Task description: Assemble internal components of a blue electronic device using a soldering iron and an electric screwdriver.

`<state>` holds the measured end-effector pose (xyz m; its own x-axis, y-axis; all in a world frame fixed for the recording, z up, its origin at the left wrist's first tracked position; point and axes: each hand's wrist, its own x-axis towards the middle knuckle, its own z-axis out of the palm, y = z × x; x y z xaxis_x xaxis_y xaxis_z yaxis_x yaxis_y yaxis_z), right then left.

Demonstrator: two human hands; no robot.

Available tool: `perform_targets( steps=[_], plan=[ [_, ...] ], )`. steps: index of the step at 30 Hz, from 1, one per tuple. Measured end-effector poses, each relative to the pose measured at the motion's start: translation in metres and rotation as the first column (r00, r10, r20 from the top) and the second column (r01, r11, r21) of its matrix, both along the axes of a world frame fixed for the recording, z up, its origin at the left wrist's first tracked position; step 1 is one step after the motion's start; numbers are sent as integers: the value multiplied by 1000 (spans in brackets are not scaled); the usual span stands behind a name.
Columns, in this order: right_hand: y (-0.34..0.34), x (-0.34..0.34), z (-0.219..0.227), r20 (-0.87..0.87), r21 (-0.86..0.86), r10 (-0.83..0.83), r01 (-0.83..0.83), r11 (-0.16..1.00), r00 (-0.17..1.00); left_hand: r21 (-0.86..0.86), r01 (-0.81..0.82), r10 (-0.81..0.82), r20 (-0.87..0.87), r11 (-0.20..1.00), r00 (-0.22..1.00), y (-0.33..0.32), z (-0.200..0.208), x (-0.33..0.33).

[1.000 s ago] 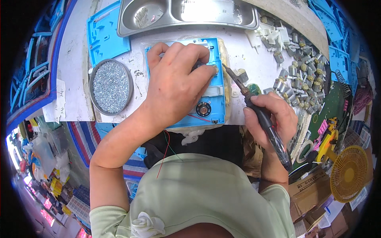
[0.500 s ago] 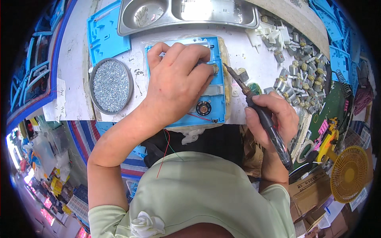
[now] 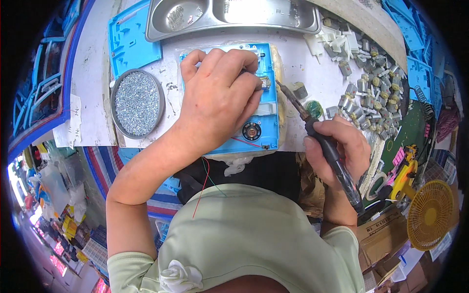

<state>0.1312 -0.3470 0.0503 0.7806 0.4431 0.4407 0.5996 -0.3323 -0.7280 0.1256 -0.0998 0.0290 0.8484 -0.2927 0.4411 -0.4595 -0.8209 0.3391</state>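
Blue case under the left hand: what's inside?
Blue case: a round speaker, red wire, pale piece and partly covered metal part. The left hand covers most of its middle and left; anything beneath can't be seen.

left hand (image 3: 217,93) arches palm-down, fingers (image 3: 244,59) curled; right hand (image 3: 346,150) grips, thumb (image 3: 315,151) opposite its forefinger (image 3: 333,128).
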Motion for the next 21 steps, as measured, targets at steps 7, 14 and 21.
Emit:
perform_targets(
  steps=[7,14,21],
  plan=[
    [0,-5,0,-32,-39,33,-34,999,999,-3,-15,15,24,1000,1000,-3,-2,1],
    [2,-4,0,-30,-48,56,-57,997,998,-14,-23,23,5,1000,1000,-4,-1,0],
    [5,-2,-3,5,-48,70,-70,996,998,3,-36,36,-17,999,999,-5,1,-1]
  ],
)
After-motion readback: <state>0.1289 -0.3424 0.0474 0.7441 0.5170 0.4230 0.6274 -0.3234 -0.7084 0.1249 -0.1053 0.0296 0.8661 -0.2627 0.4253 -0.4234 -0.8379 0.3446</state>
